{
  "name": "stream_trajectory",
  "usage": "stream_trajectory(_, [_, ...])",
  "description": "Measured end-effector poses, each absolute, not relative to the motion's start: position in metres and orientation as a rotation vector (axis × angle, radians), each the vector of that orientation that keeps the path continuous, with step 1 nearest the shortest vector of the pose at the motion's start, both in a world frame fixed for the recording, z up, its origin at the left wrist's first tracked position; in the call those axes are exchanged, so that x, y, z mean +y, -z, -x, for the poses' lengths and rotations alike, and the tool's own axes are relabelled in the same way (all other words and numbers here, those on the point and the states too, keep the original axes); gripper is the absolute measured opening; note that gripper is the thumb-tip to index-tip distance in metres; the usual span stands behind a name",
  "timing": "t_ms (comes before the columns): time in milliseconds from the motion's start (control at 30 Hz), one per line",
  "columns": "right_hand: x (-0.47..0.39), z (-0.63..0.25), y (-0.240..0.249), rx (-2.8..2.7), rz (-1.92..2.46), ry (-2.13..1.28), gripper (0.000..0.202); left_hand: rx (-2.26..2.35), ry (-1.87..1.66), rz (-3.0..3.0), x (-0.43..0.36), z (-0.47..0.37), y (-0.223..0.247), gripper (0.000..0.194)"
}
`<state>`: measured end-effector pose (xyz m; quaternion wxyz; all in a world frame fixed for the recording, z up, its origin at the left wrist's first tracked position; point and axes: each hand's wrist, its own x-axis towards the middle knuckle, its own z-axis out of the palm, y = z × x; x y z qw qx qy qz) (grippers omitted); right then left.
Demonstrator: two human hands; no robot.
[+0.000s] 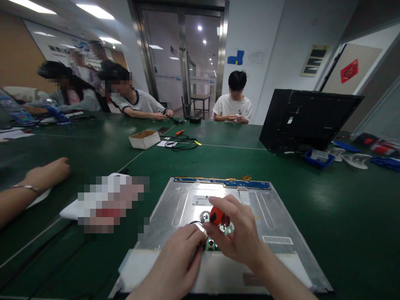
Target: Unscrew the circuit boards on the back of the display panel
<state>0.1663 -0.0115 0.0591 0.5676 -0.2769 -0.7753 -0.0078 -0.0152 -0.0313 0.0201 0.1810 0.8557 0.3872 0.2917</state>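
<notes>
A flat metal display panel (268,225) lies in front of me, with a blue circuit strip (203,181) along its far edge. At its middle sits a small green circuit board (212,246), partly covered by my hands. My right hand (242,233) grips the red-orange handle of a screwdriver (216,216) between thumb and fingers, over the board; its tip is hidden. My left hand (178,256) rests low on the panel, fingertips pressed together at the board's left side beside a thin dark wire (196,222). What they pinch is hidden.
Another person's hand (50,173) reaches in at the left, near a white device (70,210) with a blurred-out area. Farther back are an open box (144,139), black cable (184,146) and an orange-handled tool (180,133). At right stand a black monitor (309,121) and blue tray (318,160).
</notes>
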Motion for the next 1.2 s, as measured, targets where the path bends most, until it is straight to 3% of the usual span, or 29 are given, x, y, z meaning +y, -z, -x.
stream_trajectory(400, [-0.0148,-0.1699,-0.061,-1.871,0.638,-0.104,0.051,1.092,-0.735,-2.432,-0.0309,0.0154,-0.0198,0.02])
stream_trajectory(933, [-0.0128,-0.1661,-0.0607,-1.829,0.657,0.046,0.031,1.096,-0.799,-2.422,-0.0311,0.0157,-0.0202,0.023])
stream_trajectory(1200, [-0.0155,-0.169,-0.0625,-1.861,0.659,-0.043,0.044,1.096,-0.806,-2.429,-0.0303,0.0164,-0.0173,0.022])
